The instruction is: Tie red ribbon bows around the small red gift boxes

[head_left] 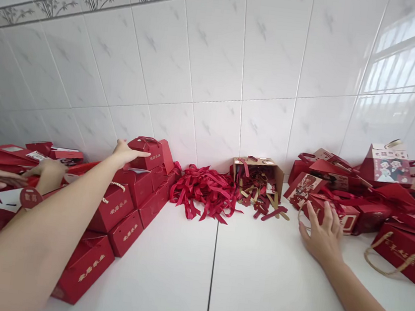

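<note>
At the top of the left stack, my left hand [127, 155] grips a small red gift box [154, 156] with gold lettering. Its thumb lies across the front of the box, and the other fingers are mostly hidden. My right hand [323, 231] is on the right side, palm down with fingers spread. Its fingertips are at a small red box [349, 217] among the finished-looking boxes, beside a thin cord handle [302, 218]. Whether they press on that box I cannot tell. Below my left arm stand several stacked red boxes [96, 266], one with a twisted rope handle [117, 185].
Between the stacks lie a heap of red ribbons [205, 190] and a tipped cardboard box [278, 176] spilling red and gold strips [259, 194]. A wedding-print box [388, 166] tops the right pile. Another person's hands [48, 172] are among boxes at far left. A seam divides the white table [179, 267].
</note>
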The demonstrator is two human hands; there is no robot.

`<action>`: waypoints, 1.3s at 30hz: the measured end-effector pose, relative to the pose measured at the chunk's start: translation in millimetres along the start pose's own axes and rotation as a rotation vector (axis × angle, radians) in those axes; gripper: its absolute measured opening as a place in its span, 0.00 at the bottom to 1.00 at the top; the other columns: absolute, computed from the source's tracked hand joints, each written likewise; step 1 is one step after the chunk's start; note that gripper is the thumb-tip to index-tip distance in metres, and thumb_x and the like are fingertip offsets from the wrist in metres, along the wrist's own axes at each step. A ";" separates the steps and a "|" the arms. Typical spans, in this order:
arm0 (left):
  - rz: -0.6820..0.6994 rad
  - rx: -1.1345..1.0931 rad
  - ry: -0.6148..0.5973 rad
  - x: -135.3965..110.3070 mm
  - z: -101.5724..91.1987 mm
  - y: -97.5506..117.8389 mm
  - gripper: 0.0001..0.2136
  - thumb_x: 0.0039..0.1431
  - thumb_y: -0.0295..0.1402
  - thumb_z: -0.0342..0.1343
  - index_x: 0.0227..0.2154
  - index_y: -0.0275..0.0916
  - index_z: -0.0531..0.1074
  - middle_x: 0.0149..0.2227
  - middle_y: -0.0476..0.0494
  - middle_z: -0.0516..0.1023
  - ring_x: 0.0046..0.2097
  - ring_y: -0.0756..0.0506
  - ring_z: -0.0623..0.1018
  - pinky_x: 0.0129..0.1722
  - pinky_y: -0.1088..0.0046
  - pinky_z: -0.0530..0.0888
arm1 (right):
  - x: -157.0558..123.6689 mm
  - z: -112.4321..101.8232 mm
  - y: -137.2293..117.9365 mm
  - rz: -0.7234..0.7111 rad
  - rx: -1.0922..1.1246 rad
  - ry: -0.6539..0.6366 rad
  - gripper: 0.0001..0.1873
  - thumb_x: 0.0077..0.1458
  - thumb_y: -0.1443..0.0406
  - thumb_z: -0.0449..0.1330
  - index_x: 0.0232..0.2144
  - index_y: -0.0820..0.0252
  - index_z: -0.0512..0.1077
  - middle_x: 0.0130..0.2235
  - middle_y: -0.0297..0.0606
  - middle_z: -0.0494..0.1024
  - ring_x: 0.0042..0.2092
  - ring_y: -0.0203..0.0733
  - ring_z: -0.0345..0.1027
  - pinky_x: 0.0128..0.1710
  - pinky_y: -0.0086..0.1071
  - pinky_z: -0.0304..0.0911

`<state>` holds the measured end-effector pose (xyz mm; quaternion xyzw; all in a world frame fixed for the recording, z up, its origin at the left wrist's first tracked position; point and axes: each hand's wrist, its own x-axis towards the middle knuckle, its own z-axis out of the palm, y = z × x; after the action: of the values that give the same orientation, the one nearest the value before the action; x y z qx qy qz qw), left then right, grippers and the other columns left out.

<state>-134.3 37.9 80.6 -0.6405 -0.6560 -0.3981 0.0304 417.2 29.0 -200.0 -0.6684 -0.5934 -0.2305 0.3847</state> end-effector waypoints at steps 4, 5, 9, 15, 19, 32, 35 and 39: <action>0.098 0.090 0.076 -3.3 7.3 30.1 0.51 0.43 0.42 0.69 0.61 0.25 0.41 0.63 0.25 0.49 0.63 0.29 0.53 0.62 0.48 0.54 | 0.1 0.2 1.6 -0.005 -0.001 -0.012 0.29 0.59 0.55 0.48 0.61 0.52 0.58 0.68 0.42 0.38 0.66 0.60 0.39 0.57 0.56 0.51; 0.160 0.102 0.060 -5.3 11.2 39.8 0.52 0.41 0.40 0.70 0.62 0.30 0.43 0.64 0.29 0.48 0.64 0.31 0.54 0.63 0.52 0.54 | 0.1 0.1 1.9 -0.008 -0.003 -0.013 0.28 0.59 0.55 0.48 0.61 0.52 0.58 0.68 0.43 0.38 0.66 0.60 0.38 0.57 0.56 0.51; 0.359 0.068 -0.014 -16.2 29.2 69.4 0.54 0.36 0.39 0.72 0.64 0.41 0.44 0.65 0.35 0.49 0.63 0.35 0.60 0.59 0.59 0.64 | 0.5 -0.1 3.2 -0.007 -0.003 -0.009 0.27 0.59 0.55 0.49 0.60 0.54 0.59 0.68 0.44 0.38 0.66 0.61 0.38 0.58 0.56 0.49; 0.181 -0.352 -0.234 -44.0 60.7 86.9 0.54 0.33 0.38 0.73 0.63 0.44 0.46 0.62 0.33 0.54 0.63 0.34 0.59 0.59 0.53 0.62 | 1.3 0.5 4.3 0.000 0.009 -0.020 0.28 0.59 0.57 0.49 0.61 0.49 0.56 0.68 0.42 0.37 0.66 0.60 0.39 0.57 0.56 0.50; 0.032 -0.573 -0.491 -95.9 94.9 93.0 0.41 0.44 0.42 0.67 0.59 0.42 0.53 0.54 0.34 0.66 0.54 0.37 0.71 0.52 0.54 0.70 | 1.8 -1.2 3.4 0.000 -0.009 -0.023 0.27 0.59 0.56 0.48 0.61 0.51 0.57 0.68 0.43 0.38 0.66 0.60 0.39 0.57 0.55 0.52; 0.212 -0.563 -0.879 -218.6 138.0 88.9 0.59 0.33 0.39 0.73 0.65 0.48 0.38 0.65 0.33 0.46 0.66 0.33 0.50 0.64 0.54 0.52 | 3.2 -3.2 4.0 0.017 -0.033 -0.074 0.28 0.59 0.56 0.49 0.61 0.50 0.56 0.68 0.44 0.38 0.66 0.60 0.38 0.57 0.56 0.51; 0.164 -0.660 -0.949 -217.4 143.1 80.3 0.63 0.32 0.39 0.73 0.66 0.47 0.35 0.65 0.30 0.49 0.66 0.32 0.51 0.63 0.51 0.50 | 3.0 -2.7 4.7 0.024 -0.024 -0.085 0.29 0.59 0.56 0.49 0.62 0.51 0.55 0.68 0.44 0.38 0.66 0.61 0.38 0.57 0.57 0.51; 0.167 -0.732 -1.028 -208.8 158.2 54.1 0.59 0.35 0.43 0.72 0.65 0.52 0.35 0.62 0.34 0.57 0.62 0.34 0.61 0.58 0.53 0.60 | 3.2 -1.3 5.6 0.019 -0.004 -0.074 0.30 0.58 0.56 0.49 0.62 0.48 0.53 0.68 0.42 0.37 0.66 0.62 0.38 0.57 0.58 0.51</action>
<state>23.9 -51.2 -115.8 -0.7677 -0.3563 -0.2344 -0.4783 423.4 29.9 -198.1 -0.6829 -0.6005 -0.2030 0.3631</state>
